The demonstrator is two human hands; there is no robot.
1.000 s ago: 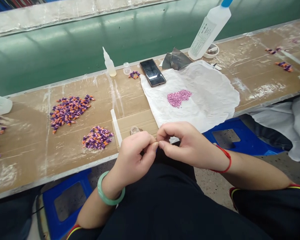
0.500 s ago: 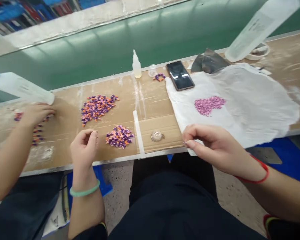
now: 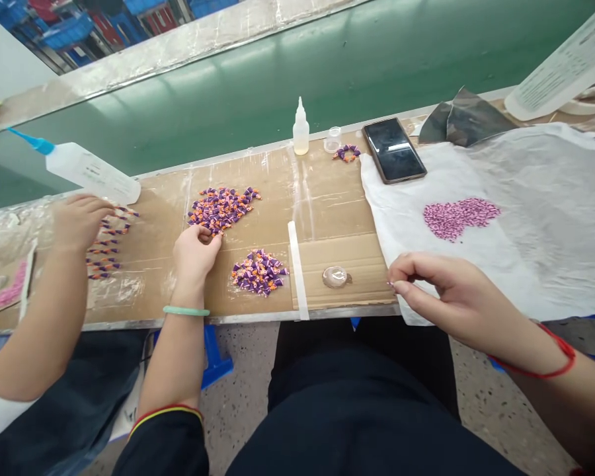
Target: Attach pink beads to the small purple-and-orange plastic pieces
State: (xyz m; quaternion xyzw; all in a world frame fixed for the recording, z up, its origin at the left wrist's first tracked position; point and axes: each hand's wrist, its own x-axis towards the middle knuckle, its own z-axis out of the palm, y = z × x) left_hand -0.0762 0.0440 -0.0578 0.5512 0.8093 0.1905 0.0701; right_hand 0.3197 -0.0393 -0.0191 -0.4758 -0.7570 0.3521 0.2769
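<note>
My left hand, with a pale green bangle, is at the near edge of the farther pile of small purple-and-orange pieces. Its thumb and forefinger close on one piece there, partly hidden by the fingers. A second pile of purple-and-orange pieces lies to its right. My right hand is pinched on a tiny pink piece over the near edge of the white sheet. Small pink pieces lie heaped on that sheet. Between my hands, a clear blob sits on a cardboard square.
A dropper bottle, a small clear cup, a beaded ring and a phone stand or lie along the back. At left, a co-worker's hand is over rows of pieces, beside a blue-tipped bottle.
My left hand has moved forward to the edge of the farther pile. My right hand stays pinched near the sheet's edge. The view has shifted left.
</note>
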